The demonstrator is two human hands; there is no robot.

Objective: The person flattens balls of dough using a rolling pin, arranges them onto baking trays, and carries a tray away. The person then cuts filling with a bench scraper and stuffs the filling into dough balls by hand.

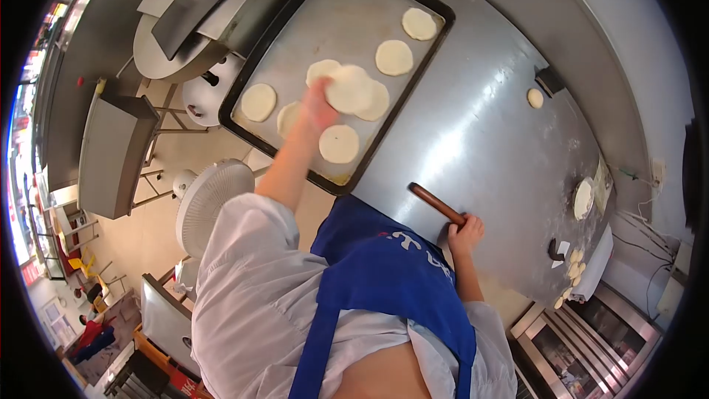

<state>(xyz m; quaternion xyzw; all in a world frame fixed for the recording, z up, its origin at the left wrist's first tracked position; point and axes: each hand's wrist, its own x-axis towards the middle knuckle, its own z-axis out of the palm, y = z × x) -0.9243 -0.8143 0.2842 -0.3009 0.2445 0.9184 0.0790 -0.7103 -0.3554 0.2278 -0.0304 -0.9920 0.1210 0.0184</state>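
Observation:
My left hand [320,106] reaches over the black-rimmed baking tray [317,26], its fingers closed at the edge of a flat, pale dough round [350,89]. Motion blurs both hand and dough. Below and beside them, other dough rounds lie on the tray, including one near its front edge [339,144] and one at its left [258,103]. On the steel table [450,118], my right hand [467,233] is wrapped round the near end of a brown wooden rolling pin [434,202], close to my blue apron.
Small dough pieces [574,270] lie at the table's right end, near a larger dough mass [583,199] and a dark curved tool [555,250]. A single piece [535,98] sits near the back edge. A white fan [214,207] stands left of me.

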